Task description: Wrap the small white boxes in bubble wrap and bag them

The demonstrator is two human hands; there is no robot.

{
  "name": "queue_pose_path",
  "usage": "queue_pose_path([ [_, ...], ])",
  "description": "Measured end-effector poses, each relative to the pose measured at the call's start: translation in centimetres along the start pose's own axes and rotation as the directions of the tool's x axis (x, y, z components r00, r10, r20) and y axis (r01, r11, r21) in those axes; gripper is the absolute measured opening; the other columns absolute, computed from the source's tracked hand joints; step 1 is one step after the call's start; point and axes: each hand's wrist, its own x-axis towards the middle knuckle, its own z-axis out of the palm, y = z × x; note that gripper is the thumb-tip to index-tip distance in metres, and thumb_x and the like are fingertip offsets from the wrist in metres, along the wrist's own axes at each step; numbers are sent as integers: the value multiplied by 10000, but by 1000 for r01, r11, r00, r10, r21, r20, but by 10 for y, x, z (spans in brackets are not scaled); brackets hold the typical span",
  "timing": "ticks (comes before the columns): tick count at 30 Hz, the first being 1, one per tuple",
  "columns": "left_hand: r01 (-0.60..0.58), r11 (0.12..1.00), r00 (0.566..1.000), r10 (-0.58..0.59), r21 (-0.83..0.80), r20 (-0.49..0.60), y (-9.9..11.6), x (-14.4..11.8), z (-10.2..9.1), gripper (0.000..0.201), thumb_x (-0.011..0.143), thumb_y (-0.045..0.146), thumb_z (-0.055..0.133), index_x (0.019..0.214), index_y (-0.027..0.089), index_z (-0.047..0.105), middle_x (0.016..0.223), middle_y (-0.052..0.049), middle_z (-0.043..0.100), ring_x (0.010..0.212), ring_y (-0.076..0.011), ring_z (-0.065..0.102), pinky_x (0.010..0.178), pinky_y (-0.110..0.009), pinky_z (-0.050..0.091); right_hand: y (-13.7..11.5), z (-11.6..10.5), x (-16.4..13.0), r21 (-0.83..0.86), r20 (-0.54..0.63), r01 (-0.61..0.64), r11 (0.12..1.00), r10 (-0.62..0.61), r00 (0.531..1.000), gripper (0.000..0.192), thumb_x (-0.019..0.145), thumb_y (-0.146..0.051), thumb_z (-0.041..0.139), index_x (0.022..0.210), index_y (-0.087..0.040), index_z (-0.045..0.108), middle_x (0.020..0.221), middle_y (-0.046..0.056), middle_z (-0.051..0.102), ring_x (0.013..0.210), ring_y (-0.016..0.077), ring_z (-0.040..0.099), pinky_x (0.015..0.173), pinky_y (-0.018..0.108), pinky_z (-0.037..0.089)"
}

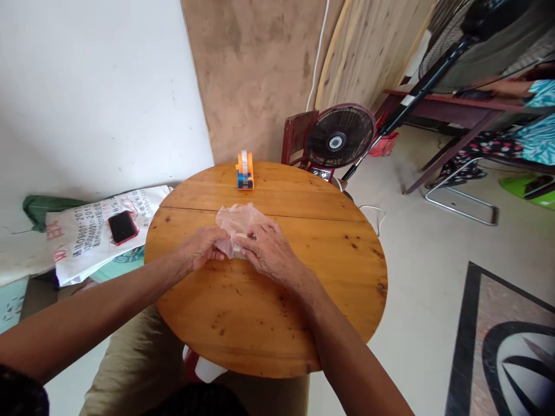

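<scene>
A thin, pale pink translucent plastic bag [237, 221] lies crumpled on the round wooden table [303, 300], near its middle. My left hand [203, 247] pinches the bag's near left edge. My right hand [269, 248] rests on the bag's near right side, fingers pressed down onto it. Both hands meet at the bag's near edge. Toward the table's far edge stands an orange and blue tape dispenser [245, 170], apart from the hands.
A red-cased phone [122, 226] lies on a printed white sack [87, 237] left of the table. A dark red floor fan [338, 138] stands behind the table. A bench and a tall fan stand at the back right.
</scene>
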Motion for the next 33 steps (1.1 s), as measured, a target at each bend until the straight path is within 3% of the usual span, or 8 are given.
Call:
queue_pose_path([
  [5, 82, 995, 996, -83, -62, -24, -3, 5, -5, 278, 631, 363, 687, 772, 145, 587, 579, 0, 599, 437, -100, 503, 390, -204, 404, 2, 1, -1, 17, -17, -3, 1000, 4, 1000, 266, 948, -294, 522, 1165, -281, 676, 1072, 89, 602, 1010, 234, 491, 950, 403, 294],
  [11, -23, 996, 999, 21, -88, -27, -5, 13, -5, 233, 557, 224, 671, 756, 157, 570, 538, 45, 547, 410, -85, 462, 319, -173, 260, 2, 1, 0, 18, 4, -4, 1000, 4, 1000, 277, 951, -299, 514, 1176, -267, 673, 1067, 94, 596, 1003, 235, 493, 947, 407, 304],
  [19, -139, 990, 990, 139, -8, -23, 5, 6, 16, 314, 550, 230, 641, 854, 172, 582, 537, 52, 577, 392, -88, 462, 318, -175, 267, 4, 4, 1, 62, -29, 19, 998, -18, 999, 302, 953, -287, 526, 1227, -271, 651, 1110, 96, 597, 1094, 247, 472, 987, 425, 294],
  [25, -113, 992, 994, 112, 59, 14, 11, 7, 18, 316, 563, 249, 651, 862, 168, 587, 539, 46, 578, 391, -87, 455, 315, -180, 274, 2, 1, 0, 62, -3, -22, 998, 22, 1000, 314, 913, -254, 586, 1220, -272, 651, 1090, 88, 623, 1025, 237, 526, 966, 421, 329],
  [28, -123, 984, 992, 121, 129, 29, 14, 7, 18, 266, 605, 303, 675, 814, 168, 581, 531, 43, 573, 402, -88, 470, 324, -177, 289, 1, 0, 1, 96, -25, -29, 995, 31, 999, 310, 904, -243, 590, 1209, -220, 641, 1156, 108, 636, 1116, 259, 530, 1023, 440, 312],
  [31, -143, 977, 989, 137, 160, 50, 17, 7, 20, 243, 623, 328, 672, 778, 168, 575, 513, 41, 566, 394, -88, 466, 331, -182, 308, 3, 3, 2, 144, -77, -17, 989, 28, 997, 440, 890, -232, 592, 1320, -157, 535, 1278, 145, 611, 1236, 269, 496, 1070, 441, 291],
  [33, -151, 975, 987, 140, 160, 77, 18, 7, 21, 235, 612, 307, 663, 780, 166, 577, 514, 39, 573, 388, -89, 463, 341, -190, 329, 5, 5, 2, 168, -88, -19, 986, 34, 996, 438, 882, -230, 596, 1306, -151, 521, 1264, 148, 628, 1221, 268, 521, 1056, 443, 308],
])
